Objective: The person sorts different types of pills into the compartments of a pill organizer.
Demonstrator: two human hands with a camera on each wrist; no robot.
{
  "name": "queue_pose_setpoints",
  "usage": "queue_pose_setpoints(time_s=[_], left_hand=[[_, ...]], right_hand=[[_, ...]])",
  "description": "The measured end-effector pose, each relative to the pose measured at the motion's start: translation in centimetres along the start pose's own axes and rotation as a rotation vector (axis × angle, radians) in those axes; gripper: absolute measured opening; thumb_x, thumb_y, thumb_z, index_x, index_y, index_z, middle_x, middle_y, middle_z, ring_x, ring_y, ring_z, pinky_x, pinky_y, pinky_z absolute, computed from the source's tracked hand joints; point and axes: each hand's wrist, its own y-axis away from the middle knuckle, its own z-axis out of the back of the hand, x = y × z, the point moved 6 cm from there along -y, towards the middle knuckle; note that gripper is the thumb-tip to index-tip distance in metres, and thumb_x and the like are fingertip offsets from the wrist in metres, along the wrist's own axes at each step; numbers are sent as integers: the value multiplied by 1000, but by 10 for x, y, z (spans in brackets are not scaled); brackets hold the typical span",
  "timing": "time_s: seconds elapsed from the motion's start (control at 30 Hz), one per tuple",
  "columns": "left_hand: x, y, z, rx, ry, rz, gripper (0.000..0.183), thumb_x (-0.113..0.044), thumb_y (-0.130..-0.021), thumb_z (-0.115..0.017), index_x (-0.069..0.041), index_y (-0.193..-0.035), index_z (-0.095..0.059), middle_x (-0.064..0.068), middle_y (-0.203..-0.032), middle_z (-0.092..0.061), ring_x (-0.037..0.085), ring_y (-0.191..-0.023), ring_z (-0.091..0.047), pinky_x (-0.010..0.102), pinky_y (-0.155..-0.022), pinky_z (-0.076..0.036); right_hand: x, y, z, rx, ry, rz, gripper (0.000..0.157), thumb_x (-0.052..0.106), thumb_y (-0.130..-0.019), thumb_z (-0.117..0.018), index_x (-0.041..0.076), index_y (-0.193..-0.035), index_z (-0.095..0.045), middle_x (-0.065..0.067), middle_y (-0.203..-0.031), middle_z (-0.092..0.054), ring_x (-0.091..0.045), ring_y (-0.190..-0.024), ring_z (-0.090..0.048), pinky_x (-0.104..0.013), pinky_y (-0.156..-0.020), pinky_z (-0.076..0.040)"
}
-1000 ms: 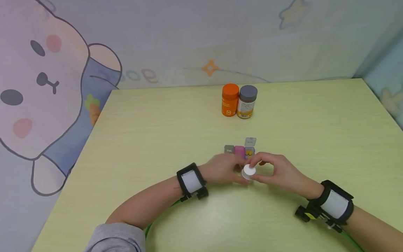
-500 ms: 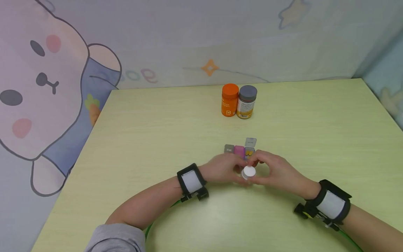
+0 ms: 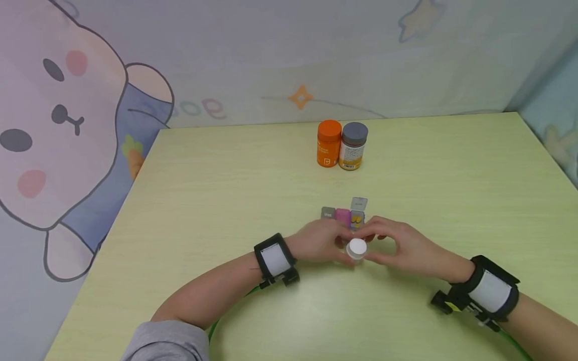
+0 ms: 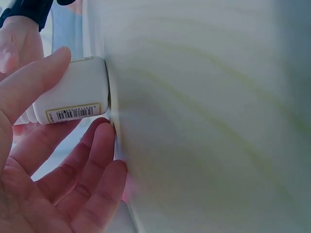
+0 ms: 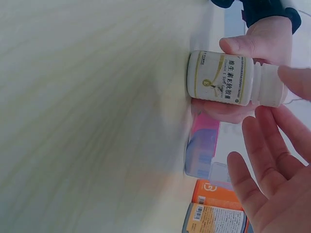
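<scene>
A white bottle point(image 5: 221, 77) stands upright on the counter point(image 3: 226, 180), its body grasped by the left hand point(image 3: 319, 242), its white cap point(image 3: 358, 246) pinched between the right hand's point(image 3: 408, 249) thumb and fingers. Just beyond: a pill organizer point(image 3: 343, 216), 1 lid raised. Farther back, 1 orange bottle point(image 3: 328, 150) beside 1 grey-capped bottle point(image 3: 351, 153).
</scene>
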Motion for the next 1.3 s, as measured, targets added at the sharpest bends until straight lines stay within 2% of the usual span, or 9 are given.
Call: queue_pose_setpoints(time_s=[0.13,0.33,0.4,0.6,0.73,0.87,1.07,1.17,1.3], left_hand=[[1,0,0,-8,-8,-3,33,-40,-73,-72,-20,-100,-66,-12,-82,-55,5,-77,-47,16,-67,-38],[0,0,0,-16,1,-14,29,-40,-73,-72,-21,-95,-68,-14,-80,-55,5,-77,-47,16,-67,-38],[0,1,0,-17,-1,-18,28,-40,-74,-72,-21,-93,-67,-13,-79,-55,5,-77,-47,16,-66,-38],[0,1,0,-18,-16,-17,32,-41,-73,-72,-19,-96,-66,-12,-82,-55,4,-77,-48,15,-67,-38],[1,1,-1,-11,-9,0,37,-41,-73,-72,-18,-101,-66,-13,-85,-56,4,-78,-48,15,-67,-39],[1,2,-1,-12,-4,3,35,-41,-72,-72,-20,-100,-67,-13,-85,-55,5,-78,-48,16,-67,-39],[0,1,-2,-19,9,-20,27,-42,-73,-71,-22,-91,-67,-12,-80,-55,5,-77,-47,17,-66,-38],[0,1,-2,-19,4,-19,29,-43,-73,-71,-22,-91,-67,-12,-80,-55,5,-77,-47,16,-66,-38],[1,1,-1,-19,-8,-7,32,-43,-72,-72,-20,-95,-66,-13,-84,-55,5,-78,-48,15,-67,-38]], right_hand=[[1,-5,0,-16,23,22,34,27,-76,-71,26,-107,-57,14,-98,-55,-8,-88,-51,-32,-75,-45],[-2,-10,-3,-33,188,-85,34,39,-70,-74,27,-91,-51,14,-84,-52,-9,-78,-49,-27,-65,-43],[-2,-10,-4,-39,225,-80,35,43,-70,-73,27,-92,-50,15,-84,-50,-9,-78,-48,-26,-63,-42],[1,-6,-8,-13,96,61,40,36,-77,-70,26,-113,-56,15,-102,-51,-5,-91,-49,-31,-76,-44],[0,-4,-7,-2,30,93,41,28,-78,-69,24,-117,-57,13,-107,-52,-7,-93,-49,-32,-76,-44],[0,-7,-5,-13,53,77,34,27,-75,-72,25,-107,-58,14,-101,-54,-6,-88,-50,-31,-74,-45],[-3,-9,-7,-34,170,-30,36,49,-71,-70,29,-92,-48,16,-87,-51,-8,-80,-51,-27,-65,-44],[-3,-8,-8,-38,173,-41,39,51,-71,-69,29,-95,-48,16,-88,-51,-8,-81,-50,-27,-64,-43],[-1,-6,-9,-15,67,10,41,41,-74,-70,28,-109,-53,15,-99,-53,-6,-88,-49,-30,-72,-44]])
